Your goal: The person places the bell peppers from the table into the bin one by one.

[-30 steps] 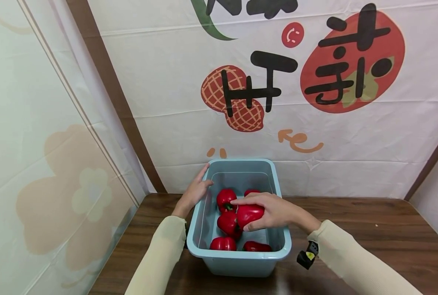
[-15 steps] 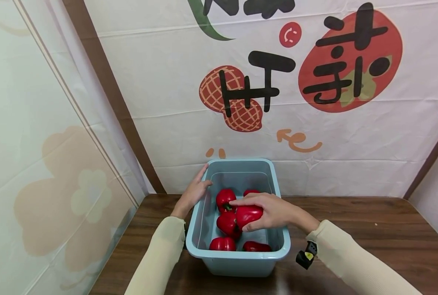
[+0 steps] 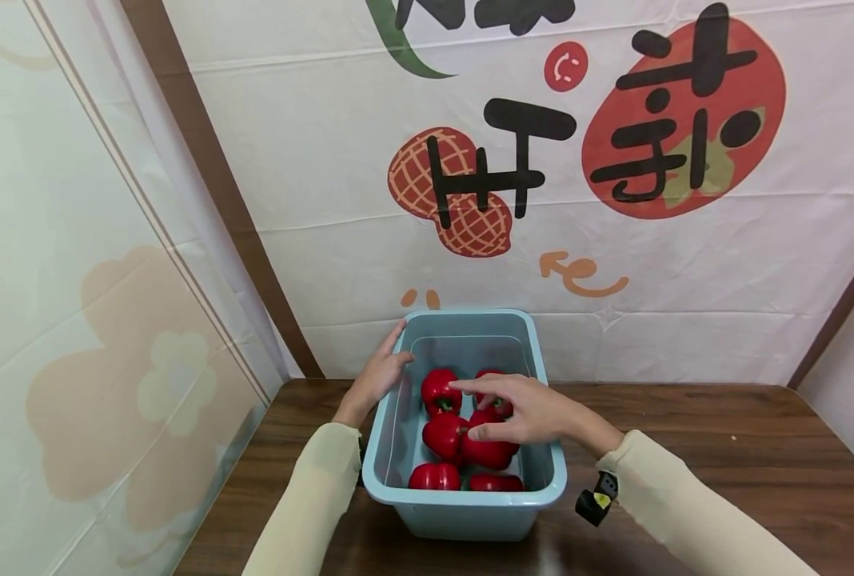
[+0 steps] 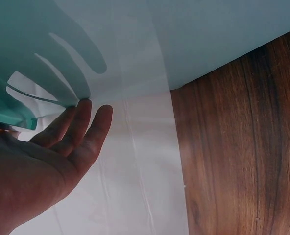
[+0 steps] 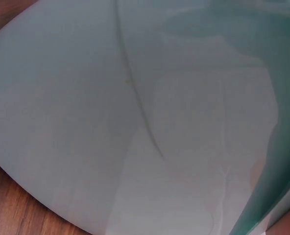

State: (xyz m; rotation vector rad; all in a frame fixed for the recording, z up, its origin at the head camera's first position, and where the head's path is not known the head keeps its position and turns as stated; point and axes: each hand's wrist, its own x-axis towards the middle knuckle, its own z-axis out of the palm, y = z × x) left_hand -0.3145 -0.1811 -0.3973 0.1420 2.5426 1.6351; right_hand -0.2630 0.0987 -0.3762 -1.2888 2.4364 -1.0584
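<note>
A light blue plastic basin [image 3: 463, 498] holds several red bell peppers [image 3: 441, 436]. My left hand [image 3: 378, 378] grips its left rim near the back, thumb over the edge; in the left wrist view the fingers [image 4: 102, 122] lie along the outer wall. My right hand [image 3: 528, 408] reaches in over the right rim with fingers spread and nothing between them. Just below the right hand lies one bell pepper [image 3: 489, 452], touching the one to its left. Behind the fingers, another pepper is partly covered. The right wrist view is mostly the basin's outer wall [image 5: 86, 98].
The basin stands on a dark brown wooden table [image 3: 686, 464]. A white printed cloth [image 3: 686, 336] hangs close behind the basin, and another pale cloth panel [image 3: 110, 320] rises on the left. A black wrist device [image 3: 596, 498] hangs at the right sleeve.
My right hand has let go of the bell pepper it held, which now lies lower in the basin. Its fingers have spread. The left hand stays on the rim.
</note>
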